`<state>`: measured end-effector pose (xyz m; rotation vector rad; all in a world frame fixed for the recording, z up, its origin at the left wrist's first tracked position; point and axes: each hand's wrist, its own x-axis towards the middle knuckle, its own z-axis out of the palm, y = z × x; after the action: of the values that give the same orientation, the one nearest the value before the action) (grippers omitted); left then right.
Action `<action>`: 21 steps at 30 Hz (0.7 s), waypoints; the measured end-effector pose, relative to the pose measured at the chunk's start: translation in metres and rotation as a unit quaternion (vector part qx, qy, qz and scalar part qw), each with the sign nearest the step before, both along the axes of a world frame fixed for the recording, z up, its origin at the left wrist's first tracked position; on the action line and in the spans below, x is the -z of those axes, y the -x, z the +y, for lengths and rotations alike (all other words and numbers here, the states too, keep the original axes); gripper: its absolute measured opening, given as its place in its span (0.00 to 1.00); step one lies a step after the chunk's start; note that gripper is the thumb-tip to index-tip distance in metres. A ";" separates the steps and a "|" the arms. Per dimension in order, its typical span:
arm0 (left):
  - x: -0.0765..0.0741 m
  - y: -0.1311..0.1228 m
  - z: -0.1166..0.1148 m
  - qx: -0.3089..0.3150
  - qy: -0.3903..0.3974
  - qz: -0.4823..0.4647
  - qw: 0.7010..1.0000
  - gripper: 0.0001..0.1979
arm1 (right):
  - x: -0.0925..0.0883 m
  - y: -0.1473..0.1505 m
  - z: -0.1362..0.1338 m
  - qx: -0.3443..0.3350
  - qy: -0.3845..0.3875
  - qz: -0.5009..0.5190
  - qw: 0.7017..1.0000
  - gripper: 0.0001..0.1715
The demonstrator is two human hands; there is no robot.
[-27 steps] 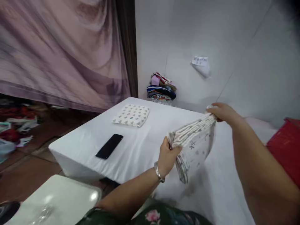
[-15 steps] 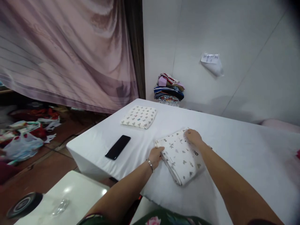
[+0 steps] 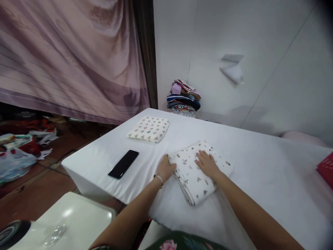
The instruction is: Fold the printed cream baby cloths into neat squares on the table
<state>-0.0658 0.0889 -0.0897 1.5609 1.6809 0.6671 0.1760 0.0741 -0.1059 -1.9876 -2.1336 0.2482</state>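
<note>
A folded white cloth (image 3: 191,184) with small grey and brown prints lies at a slant in front of me, its layered edge facing left and down. My left hand (image 3: 166,168), with a bracelet at the wrist, is closed on its left corner; some fingertips are hidden. Flat on the upper face of the cloth rests my right hand (image 3: 207,164), fingers spread. Beyond, to the left, is a second folded cloth (image 3: 149,129) with a repeated grey print. A black phone (image 3: 123,164) lies nearer, left of my left hand.
A white-covered table (image 3: 265,170) carries these things. Folded fabrics are stacked (image 3: 184,99) by the wall. At lower left stands a glossy white surface (image 3: 78,215) with a clear object on it. A plastic bag (image 3: 17,161) lies on the floor, and a red item (image 3: 326,170) is far right.
My right hand has moved from the cloth's far edge to flat on its top. A right-hand part of the cloth now lies spread out further. My left hand keeps the left corner.
</note>
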 end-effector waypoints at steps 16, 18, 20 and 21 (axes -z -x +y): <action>0.001 -0.001 0.035 0.136 -0.224 0.229 0.938 0.18 | -0.017 -0.063 0.037 0.174 -0.056 0.141 0.973 0.23; 0.003 -0.002 0.038 0.144 -0.202 0.223 0.943 0.17 | -0.016 -0.064 0.052 0.182 -0.032 0.147 0.972 0.24; 0.005 -0.001 0.038 0.141 -0.202 0.211 0.946 0.16 | -0.014 -0.063 0.065 0.188 -0.020 0.148 0.971 0.26; 0.006 -0.001 0.038 0.136 -0.203 0.205 0.948 0.15 | -0.013 -0.062 0.070 0.190 -0.016 0.148 0.970 0.27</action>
<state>-0.0647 0.1266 -0.0961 2.3090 1.6301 0.5958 0.2380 0.1439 -0.0933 -2.1339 -1.5345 0.4109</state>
